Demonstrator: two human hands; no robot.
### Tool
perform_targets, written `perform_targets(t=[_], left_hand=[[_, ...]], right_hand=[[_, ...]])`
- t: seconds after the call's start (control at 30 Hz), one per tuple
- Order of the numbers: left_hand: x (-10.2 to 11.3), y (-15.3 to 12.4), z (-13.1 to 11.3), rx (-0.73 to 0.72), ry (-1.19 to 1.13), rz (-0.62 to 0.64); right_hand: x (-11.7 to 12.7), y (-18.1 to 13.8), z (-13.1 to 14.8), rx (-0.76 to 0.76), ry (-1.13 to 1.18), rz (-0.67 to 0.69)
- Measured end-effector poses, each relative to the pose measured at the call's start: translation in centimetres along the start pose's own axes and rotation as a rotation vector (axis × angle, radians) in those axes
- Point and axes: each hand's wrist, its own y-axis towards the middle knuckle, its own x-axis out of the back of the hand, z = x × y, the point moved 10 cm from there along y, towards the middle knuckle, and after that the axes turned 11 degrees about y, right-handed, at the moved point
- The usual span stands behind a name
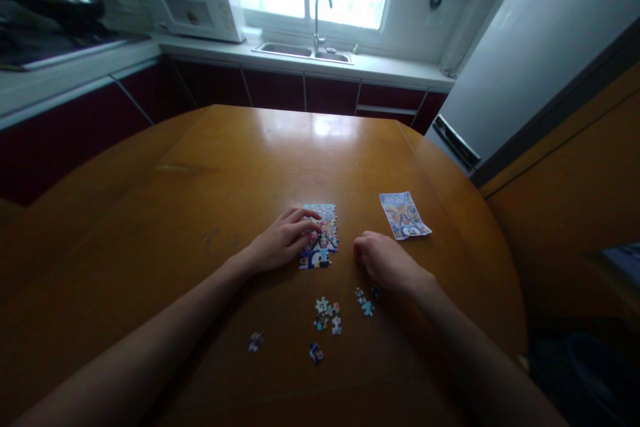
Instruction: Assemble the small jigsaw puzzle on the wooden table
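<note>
A partly assembled jigsaw puzzle (329, 230) lies flat on the wooden table, its right edge uneven with knobs and gaps. My left hand (283, 240) rests over the puzzle's left side, fingers spread and fingertips on it. To the right of the puzzle, my right hand (385, 259) is down near the tabletop with its fingers curled together; whatever they may hold is hidden. Loose puzzle pieces (323, 320) lie in a small cluster below the puzzle. Other pieces (367, 307) sit just under my right hand, and single ones (255, 341) (315, 352) lie closer to me.
A creased picture sheet (404, 215) lies on the table (150, 227) beyond my right hand. Past the table's far edge are a counter with a sink (287, 49), a faucet (317, 20) and a microwave (197, 12). A fridge (520, 47) stands at the right.
</note>
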Motion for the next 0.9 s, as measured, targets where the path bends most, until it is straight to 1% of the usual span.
perform_targets(t=[0.1,0.17,0.23,0.37,0.53,0.63,0.7,0.77,0.9], left_hand=[[0.1,0.0,0.0,0.003,-0.001,-0.009],[0.1,0.0,-0.1,0.003,-0.004,-0.011],[0.1,0.0,-0.1,-0.001,-0.007,-0.010],[0.2,0.1,-0.1,-0.008,-0.002,-0.014],[0.1,0.1,-0.2,-0.011,0.011,-0.004],[0.1,0.1,-0.2,-0.007,0.012,0.000],[0.2,0.1,-0.3,-0.006,0.011,0.003],[0.3,0.1,-0.4,-0.007,0.011,0.004],[0.4,0.0,-0.6,-0.018,0.016,-0.005]], right_hand=[[0.9,0.1,0.6,0.027,0.055,-0.064],[1.3,0.0,0.6,0.017,0.063,-0.094],[1.2,-0.2,0.2,-0.017,0.025,-0.074],[0.2,-0.7,-0.4,-0.082,-0.049,-0.012],[-0.4,-1.1,-0.7,-0.142,-0.074,-0.019],[-0.3,-1.1,-0.6,-0.135,-0.040,-0.038],[0.1,-1.0,-0.2,-0.100,0.013,-0.062],[0.5,-0.7,0.2,-0.056,0.118,-0.104],[1.6,0.2,0.0,-0.019,0.467,-0.285]])
